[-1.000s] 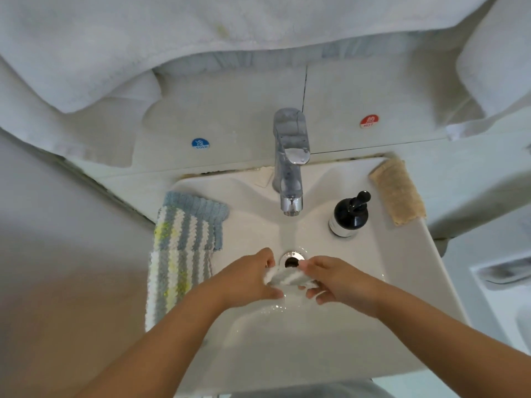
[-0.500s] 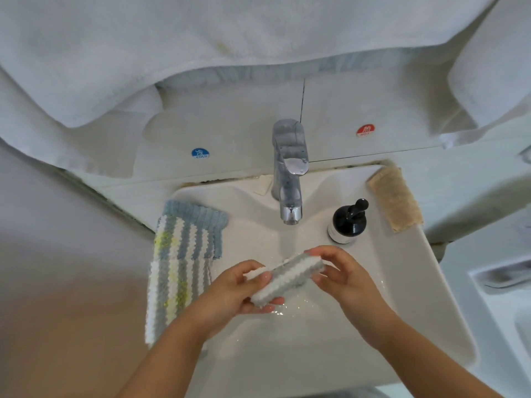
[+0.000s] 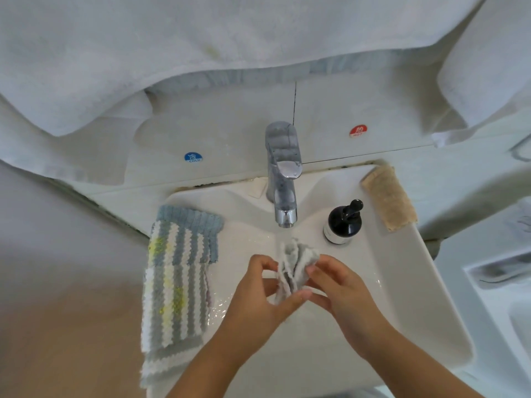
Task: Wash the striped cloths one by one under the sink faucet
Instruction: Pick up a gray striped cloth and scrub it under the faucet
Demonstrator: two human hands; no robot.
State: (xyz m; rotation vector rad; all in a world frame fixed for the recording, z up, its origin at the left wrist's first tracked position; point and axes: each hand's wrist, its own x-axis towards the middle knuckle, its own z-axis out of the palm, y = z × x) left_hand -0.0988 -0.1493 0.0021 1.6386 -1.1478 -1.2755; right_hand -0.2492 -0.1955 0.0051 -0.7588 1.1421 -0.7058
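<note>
Striped cloth (image 3: 296, 264) bunched between left hand (image 3: 258, 294) and right hand (image 3: 342, 291), under faucet (image 3: 283, 173)

My left hand (image 3: 260, 294) and my right hand (image 3: 342, 288) hold a bunched cloth (image 3: 294, 267) between them, over the sink (image 3: 416, 297), just in front of the faucet (image 3: 283, 173). More cloths (image 3: 175, 277) lie on the sink's left edge. A soap bottle (image 3: 342, 222) stands right of the faucet, with a pad (image 3: 388, 196) further right.
</note>
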